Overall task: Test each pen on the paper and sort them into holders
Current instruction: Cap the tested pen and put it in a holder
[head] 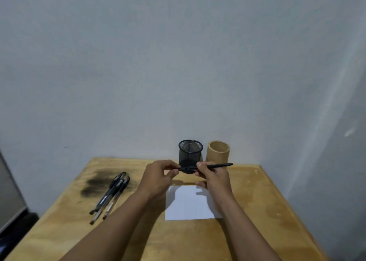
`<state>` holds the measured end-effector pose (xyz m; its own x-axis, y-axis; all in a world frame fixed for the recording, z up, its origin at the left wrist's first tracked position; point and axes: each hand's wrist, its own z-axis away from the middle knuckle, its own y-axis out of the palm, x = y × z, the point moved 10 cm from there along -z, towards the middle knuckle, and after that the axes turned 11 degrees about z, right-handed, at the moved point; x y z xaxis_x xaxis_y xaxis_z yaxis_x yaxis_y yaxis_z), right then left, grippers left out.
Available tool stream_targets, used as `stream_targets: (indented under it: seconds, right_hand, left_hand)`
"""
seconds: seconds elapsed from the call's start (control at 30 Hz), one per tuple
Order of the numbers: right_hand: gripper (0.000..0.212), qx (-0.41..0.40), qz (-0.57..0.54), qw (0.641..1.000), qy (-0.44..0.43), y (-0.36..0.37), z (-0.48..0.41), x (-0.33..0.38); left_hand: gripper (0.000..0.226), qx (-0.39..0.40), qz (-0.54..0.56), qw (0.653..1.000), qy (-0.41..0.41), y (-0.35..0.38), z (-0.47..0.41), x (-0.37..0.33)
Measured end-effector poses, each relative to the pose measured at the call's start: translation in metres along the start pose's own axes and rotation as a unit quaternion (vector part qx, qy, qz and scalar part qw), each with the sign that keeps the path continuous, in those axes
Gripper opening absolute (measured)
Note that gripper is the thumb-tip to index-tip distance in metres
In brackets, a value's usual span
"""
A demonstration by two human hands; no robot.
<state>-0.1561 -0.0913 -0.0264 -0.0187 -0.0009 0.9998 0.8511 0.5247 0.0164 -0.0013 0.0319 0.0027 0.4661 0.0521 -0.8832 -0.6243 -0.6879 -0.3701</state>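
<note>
black pen (219, 165) crosswise, long axis left-right, left hand (158, 178) and right hand (213, 178) each pinched on it

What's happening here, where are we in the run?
A person holds one black pen level above the white paper. The left hand pinches its left end, possibly the cap, and the right hand holds the barrel. The paper looks unmarked. Several more pens lie in a pile on the left of the wooden table. No pens stick out of the black mesh holder or the wooden holder at the back.
</note>
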Motion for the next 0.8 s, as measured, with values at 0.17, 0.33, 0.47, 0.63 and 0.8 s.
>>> stream_targets:
  seconds: [0.17, 0.33, 0.47, 0.63, 0.8]
  right_hand:
    - [0.016, 0.005, 0.0, 1.0, -0.015, -0.004, 0.01, 0.013]
    - [0.013, 0.02, -0.015, 1.0, -0.016, -0.004, 0.014, 0.024]
    - [0.015, 0.015, -0.075, 0.997, -0.009, -0.006, 0.015, 0.031]
    - [0.024, 0.016, -0.093, 0.995, -0.011, -0.007, 0.016, 0.035]
    - [0.028, 0.022, -0.097, 0.995, -0.014, -0.006, 0.016, 0.038]
  left_hand:
    - [0.011, 0.018, 0.044, 0.999, 0.01, 0.003, 0.007, -0.013]
    - [0.01, 0.026, 0.176, 0.984, -0.02, 0.007, 0.011, -0.028]
    - [0.008, 0.0, 0.237, 0.971, -0.041, 0.004, 0.011, -0.031]
    - [0.006, -0.007, 0.238, 0.97, -0.044, 0.001, 0.01, -0.034]
    - [0.011, -0.028, 0.244, 0.968, -0.047, 0.002, 0.011, -0.037]
